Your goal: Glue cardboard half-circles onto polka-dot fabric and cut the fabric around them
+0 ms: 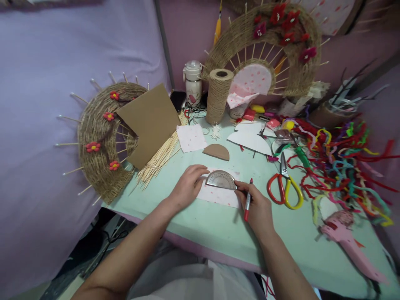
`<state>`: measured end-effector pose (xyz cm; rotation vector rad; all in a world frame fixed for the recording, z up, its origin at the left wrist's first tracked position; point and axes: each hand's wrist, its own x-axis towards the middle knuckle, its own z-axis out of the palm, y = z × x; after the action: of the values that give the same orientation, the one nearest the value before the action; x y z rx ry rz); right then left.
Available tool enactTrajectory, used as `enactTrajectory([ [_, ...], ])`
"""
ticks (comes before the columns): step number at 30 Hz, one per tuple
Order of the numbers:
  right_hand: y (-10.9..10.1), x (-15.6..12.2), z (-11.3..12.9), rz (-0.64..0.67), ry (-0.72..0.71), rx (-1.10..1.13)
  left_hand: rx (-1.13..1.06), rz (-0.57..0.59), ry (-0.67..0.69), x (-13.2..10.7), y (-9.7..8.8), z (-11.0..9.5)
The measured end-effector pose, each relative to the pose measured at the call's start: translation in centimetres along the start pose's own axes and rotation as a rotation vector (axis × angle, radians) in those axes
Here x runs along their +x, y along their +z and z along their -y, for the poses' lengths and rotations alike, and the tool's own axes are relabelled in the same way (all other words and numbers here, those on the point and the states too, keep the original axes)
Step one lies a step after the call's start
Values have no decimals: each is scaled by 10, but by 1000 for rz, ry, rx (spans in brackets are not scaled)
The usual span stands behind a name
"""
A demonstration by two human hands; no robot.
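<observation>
A clear half-round protractor (pixel 220 179) lies on a white piece with pink spots (pixel 218 197), paper or cloth, on the table. My left hand (pixel 189 185) rests at the left end of the protractor, fingers stretched and thumb apart, touching the spotted piece. At the protractor's right corner, my right hand (pixel 256 208) has its thumb and forefinger closed against the edge. A red and grey marker (pixel 248 202) is held in that same hand, slanting across the fingers. Just beyond the protractor sits a brown cardboard half-disc (pixel 216 152).
Scissors (pixel 284 183) lie right of my right hand, with tangled coloured pipe cleaners (pixel 343 154) and a pink glue gun (pixel 351 246) farther right. Thin sticks (pixel 159 160), brown cardboard (pixel 151 121) and a twine fan (pixel 100 137) occupy the left. A twine spool (pixel 218 96) stands behind.
</observation>
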<state>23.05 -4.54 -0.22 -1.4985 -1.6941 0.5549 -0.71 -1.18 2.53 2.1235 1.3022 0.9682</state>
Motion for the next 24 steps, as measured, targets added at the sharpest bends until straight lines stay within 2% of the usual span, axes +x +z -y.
enactTrajectory([
  [5, 0, 0, -3, -1, -1, 3, -55, 91, -19, -2, -2, 5],
  [11, 0, -1, -3, 3, -8, 8, -5, 69, -7, -3, 9, 8],
  [24, 0, -1, -2, -6, 11, 14, -16, 72, -68, -2, 10, 11],
])
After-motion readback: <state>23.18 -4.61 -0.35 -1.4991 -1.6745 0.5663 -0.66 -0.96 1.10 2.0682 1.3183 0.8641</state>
